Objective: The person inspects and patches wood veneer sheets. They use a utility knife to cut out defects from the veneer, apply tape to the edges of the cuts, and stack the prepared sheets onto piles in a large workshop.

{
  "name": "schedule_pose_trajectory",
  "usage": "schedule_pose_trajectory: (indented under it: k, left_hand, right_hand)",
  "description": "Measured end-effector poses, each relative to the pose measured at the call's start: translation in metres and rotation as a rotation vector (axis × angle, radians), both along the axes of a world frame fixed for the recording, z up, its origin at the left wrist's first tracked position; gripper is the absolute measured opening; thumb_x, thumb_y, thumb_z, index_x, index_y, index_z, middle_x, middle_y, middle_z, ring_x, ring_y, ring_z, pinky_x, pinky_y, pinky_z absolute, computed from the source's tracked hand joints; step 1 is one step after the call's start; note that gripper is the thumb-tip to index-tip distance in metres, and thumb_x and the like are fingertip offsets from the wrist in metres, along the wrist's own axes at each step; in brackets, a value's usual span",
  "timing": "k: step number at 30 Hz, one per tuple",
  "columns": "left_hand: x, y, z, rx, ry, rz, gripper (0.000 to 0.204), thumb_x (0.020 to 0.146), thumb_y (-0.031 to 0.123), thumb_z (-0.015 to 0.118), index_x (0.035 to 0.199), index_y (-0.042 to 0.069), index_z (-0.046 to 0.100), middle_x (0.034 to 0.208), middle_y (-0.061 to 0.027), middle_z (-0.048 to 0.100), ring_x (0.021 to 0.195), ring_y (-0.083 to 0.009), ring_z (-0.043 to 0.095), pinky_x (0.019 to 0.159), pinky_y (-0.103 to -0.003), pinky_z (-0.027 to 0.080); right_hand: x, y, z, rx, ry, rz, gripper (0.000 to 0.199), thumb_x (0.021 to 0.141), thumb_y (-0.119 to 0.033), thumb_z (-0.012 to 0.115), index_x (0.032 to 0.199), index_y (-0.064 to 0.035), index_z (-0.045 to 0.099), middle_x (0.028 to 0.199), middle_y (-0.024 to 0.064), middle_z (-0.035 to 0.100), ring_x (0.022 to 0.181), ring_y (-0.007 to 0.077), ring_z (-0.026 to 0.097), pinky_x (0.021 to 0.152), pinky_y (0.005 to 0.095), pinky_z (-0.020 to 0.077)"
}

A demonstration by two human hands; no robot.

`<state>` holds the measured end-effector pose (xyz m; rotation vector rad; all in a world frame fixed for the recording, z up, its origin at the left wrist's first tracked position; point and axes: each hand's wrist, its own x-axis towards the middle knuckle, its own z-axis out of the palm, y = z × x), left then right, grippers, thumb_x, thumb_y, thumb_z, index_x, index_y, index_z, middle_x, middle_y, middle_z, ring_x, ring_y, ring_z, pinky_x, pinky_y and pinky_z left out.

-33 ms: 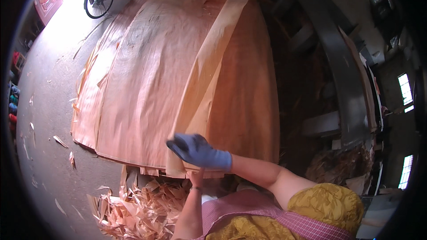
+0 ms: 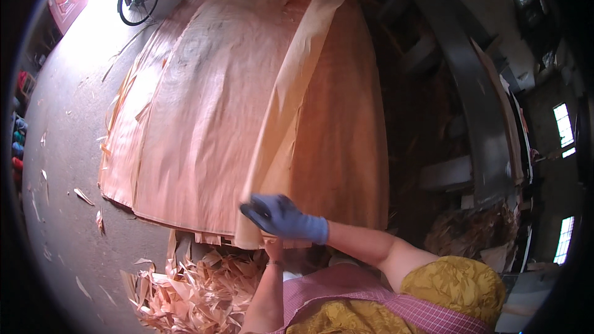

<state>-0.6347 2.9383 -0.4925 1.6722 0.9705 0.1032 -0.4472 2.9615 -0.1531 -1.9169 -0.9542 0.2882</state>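
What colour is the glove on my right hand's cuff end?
The glove is blue there, seen best in the head view.

Right hand [image 2: 283,217] — uppermost, left hand [image 2: 273,250] — half-hidden

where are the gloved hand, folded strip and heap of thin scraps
Gloved right hand [image 2: 287,218]: head view, back of the glove
Folded strip [image 2: 291,86]: head view, its pale middle stretch
Heap of thin scraps [image 2: 197,287]: head view, middle of the heap

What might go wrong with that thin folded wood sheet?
The folded wood sheet might tear along its bend. The left hand looks bare near the sheet's edge, so it could get a splinter; the right hand is gloved. Someone might also slip on the loose scraps piled nearby.
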Motion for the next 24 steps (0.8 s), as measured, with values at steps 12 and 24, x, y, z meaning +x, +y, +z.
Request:
schedule_pose_trajectory:
  k: [12,24]
  left_hand:
    - [0.012,-0.005,0.179,-0.898,0.042,0.24,0.032,0.089,0.024,0.069,0.067,0.005,0.058,0.061,0.0003,0.056,0.051,-0.0064,0.049,0.044,-0.023,0.036]
    - [-0.037,-0.03,0.245,-1.145,-0.255,0.623,0.041,0.086,0.056,0.063,0.094,0.016,0.063,0.096,-0.0042,0.067,0.084,-0.0192,0.063,0.079,-0.04,0.053]
  right_hand:
    - [-0.103,-0.148,-0.143,-0.357,0.73,-0.553,0.042,0.09,-0.044,0.065,0.106,-0.0051,0.066,0.085,0.0084,0.067,0.074,0.0175,0.058,0.071,0.0353,0.049]
    - [-0.075,-0.416,0.008,0.341,1.006,-0.945,0.021,0.079,-0.021,0.078,0.085,-0.0145,0.058,0.067,-0.0036,0.053,0.054,0.0079,0.05,0.05,0.0254,0.0423]
